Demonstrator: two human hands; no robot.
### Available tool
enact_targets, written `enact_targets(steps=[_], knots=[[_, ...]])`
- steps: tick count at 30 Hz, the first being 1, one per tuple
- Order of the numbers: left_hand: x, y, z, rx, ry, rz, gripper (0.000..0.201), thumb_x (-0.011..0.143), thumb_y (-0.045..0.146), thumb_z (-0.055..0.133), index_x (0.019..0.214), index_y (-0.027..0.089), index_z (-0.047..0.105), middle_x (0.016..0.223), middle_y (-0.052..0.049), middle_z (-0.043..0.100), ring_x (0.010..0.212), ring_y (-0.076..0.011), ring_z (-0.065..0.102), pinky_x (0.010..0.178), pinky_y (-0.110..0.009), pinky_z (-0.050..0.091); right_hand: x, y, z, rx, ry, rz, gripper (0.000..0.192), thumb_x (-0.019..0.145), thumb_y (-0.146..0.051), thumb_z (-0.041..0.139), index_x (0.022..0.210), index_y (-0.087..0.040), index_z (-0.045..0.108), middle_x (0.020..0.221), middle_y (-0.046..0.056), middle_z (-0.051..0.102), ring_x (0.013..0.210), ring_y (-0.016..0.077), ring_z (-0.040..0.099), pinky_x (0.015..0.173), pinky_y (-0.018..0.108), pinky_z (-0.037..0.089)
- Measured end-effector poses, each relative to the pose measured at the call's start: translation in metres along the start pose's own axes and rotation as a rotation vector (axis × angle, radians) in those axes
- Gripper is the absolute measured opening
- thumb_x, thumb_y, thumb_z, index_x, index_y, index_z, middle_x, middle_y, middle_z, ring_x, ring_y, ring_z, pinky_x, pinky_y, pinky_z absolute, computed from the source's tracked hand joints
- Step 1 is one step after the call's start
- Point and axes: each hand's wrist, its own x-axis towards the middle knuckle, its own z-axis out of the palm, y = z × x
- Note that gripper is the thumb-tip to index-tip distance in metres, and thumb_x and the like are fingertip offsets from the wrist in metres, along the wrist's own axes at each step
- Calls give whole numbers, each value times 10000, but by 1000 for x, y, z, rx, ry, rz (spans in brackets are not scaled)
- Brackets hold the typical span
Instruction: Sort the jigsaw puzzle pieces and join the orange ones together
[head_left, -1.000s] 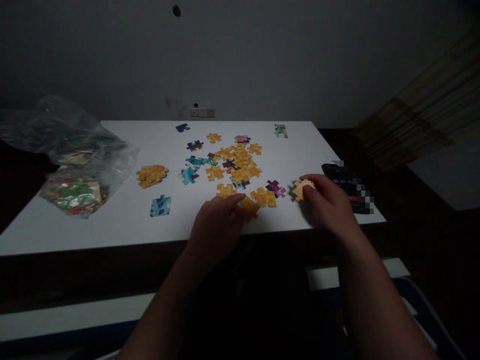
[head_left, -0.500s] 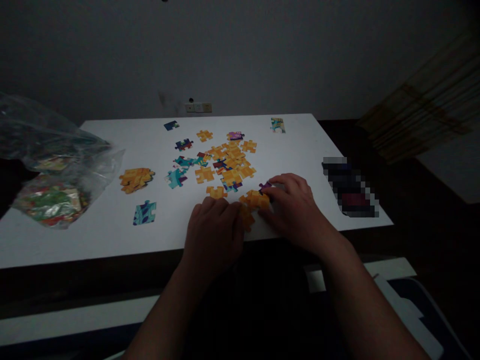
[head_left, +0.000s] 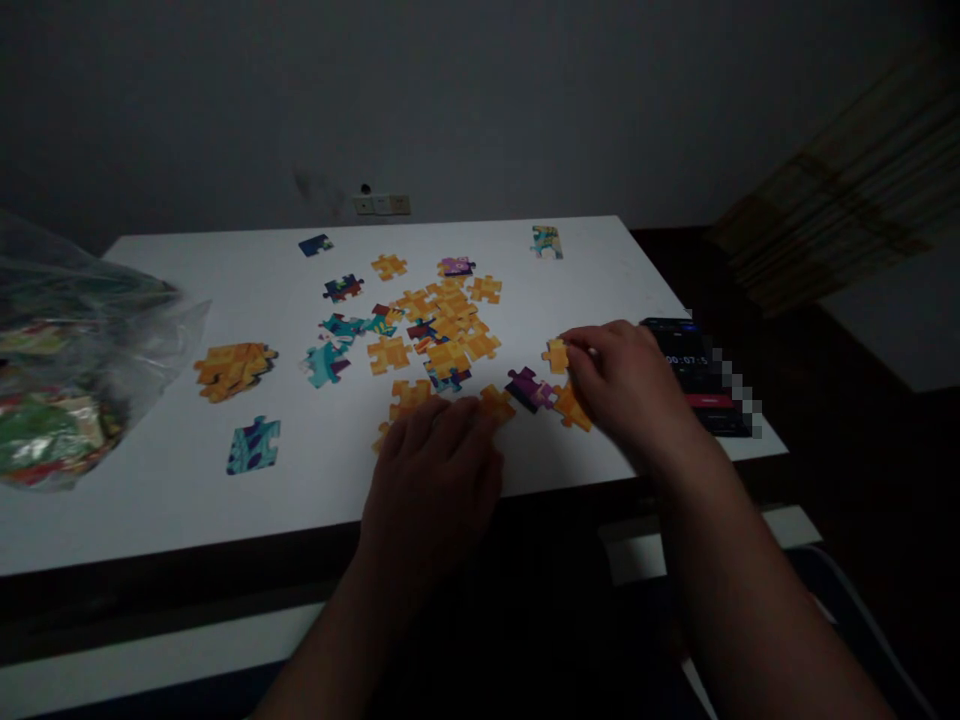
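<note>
Puzzle pieces (head_left: 454, 312) lie scattered over the middle of a white table (head_left: 600, 290), a clear plastic bag (head_left: 161, 325) at its left end. At the near edge, the left hand (head_left: 431, 480) rests palm down over orange pieces (head_left: 411, 396) — whether it grips one, I cannot tell. Just beside a dark phone (head_left: 690, 370), the right hand (head_left: 626, 385) has bent fingers against one orange piece (head_left: 556, 355) — pinched or merely touched, unclear.
</note>
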Motion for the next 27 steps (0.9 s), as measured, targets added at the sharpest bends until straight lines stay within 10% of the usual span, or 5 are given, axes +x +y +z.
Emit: enact_targets(steps=[15, 21, 27], knots=[[-20, -5, 5, 43, 164, 92, 177, 1116, 248, 672, 1217, 187, 803, 1275, -57, 874, 1145, -308, 769, 1014, -505, 594, -81, -47, -3, -10, -29, -157, 400, 1101, -301, 590, 1456, -249, 768, 1429, 188, 762, 1314, 426, 690, 1121, 682, 579], [-29, -3, 1, -30, 268, 80, 171, 1089, 255, 715, 1232, 203, 794, 1307, -61, 868, 1197, -297, 772, 1069, -491, 585, -40, -64, -5, -98, -158, -281, 507, 1038, -172, 583, 1524, -249, 705, 1584, 146, 711, 1442, 454, 622, 1176, 694, 535], [-64, -48, -30, -18, 335, -103, 261, 1024, 177, 672, 1235, 275, 789, 1269, -59, 875, 1164, -298, 781, 1037, -506, 613, 6, -46, 1, -17, -336, -414, 427, 1006, -213, 603, 1385, -284, 787, 1259, 129, 820, 1214, 385, 723, 1061, 605, 615]])
